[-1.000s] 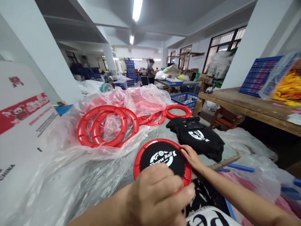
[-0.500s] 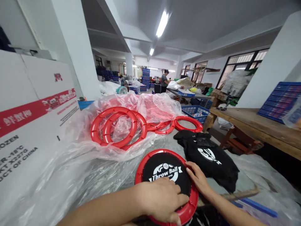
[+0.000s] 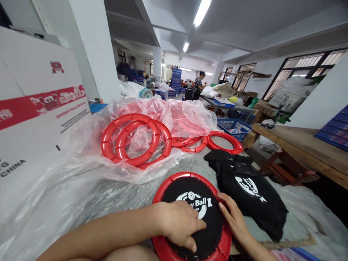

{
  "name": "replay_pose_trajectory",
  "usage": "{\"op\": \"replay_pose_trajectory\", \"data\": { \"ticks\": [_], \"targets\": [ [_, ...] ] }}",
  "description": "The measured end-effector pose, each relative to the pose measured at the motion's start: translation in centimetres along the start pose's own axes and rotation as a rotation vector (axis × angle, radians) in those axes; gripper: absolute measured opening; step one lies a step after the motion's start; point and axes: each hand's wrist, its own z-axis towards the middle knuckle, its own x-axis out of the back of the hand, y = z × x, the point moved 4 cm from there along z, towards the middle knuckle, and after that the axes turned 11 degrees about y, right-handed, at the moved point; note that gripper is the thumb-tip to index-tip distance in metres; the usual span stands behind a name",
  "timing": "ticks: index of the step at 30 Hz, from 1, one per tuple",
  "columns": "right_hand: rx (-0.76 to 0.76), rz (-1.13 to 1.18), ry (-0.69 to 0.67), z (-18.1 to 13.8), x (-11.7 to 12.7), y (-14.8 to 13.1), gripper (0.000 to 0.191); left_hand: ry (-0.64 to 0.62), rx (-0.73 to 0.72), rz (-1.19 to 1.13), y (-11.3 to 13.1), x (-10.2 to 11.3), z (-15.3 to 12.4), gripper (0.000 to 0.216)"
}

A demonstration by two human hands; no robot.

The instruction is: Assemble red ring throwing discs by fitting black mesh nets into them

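Observation:
A round disc with a red plastic rim (image 3: 166, 184) and a black fabric face (image 3: 209, 226), printed "Throw Ball" in white, lies in front of me. My left hand (image 3: 183, 223) reaches across its lower left part, with the index finger and thumb apart over the fabric and the other fingers partly curled. At the right side of the rim, my right hand (image 3: 233, 214) grips the edge with its fingertips on top. A pile of black printed fabric covers (image 3: 252, 188) lies just right of the disc.
Several loose red rings (image 3: 130, 139) lie beyond, beside clear plastic sheeting (image 3: 114, 181) and a pink-tinted bag of rings (image 3: 187, 116). A tall white carton (image 3: 32, 79) stands left. Rightward are a blue crate (image 3: 236, 127) and wooden bench (image 3: 301, 145). A person (image 3: 198, 87) stands far back.
My left hand has moved up and left, off the lower right rim and onto the fabric. My right hand stays at the right rim. The camera view has shifted slightly.

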Motion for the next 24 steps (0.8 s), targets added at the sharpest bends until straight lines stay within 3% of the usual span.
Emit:
{"op": "replay_pose_trajectory", "data": {
  "ticks": [7, 16, 24],
  "targets": [
    [0.019, -0.015, -0.018, -0.1, -0.1, -0.1, 0.048, 0.073, 0.041, -0.034, -1.3, 0.7, -1.3, 0.057],
    [0.033, 0.003, -0.003, 0.4, -0.2, 0.1, 0.052, 0.005, -0.070, -0.022, 2.1, 0.9, 0.1, 0.061],
    [0.062, 0.017, 0.001, 0.8, -0.2, -0.3, 0.055, -0.031, -0.072, 0.059, 2.8, 1.6, 0.3, 0.060]
  ]
}}
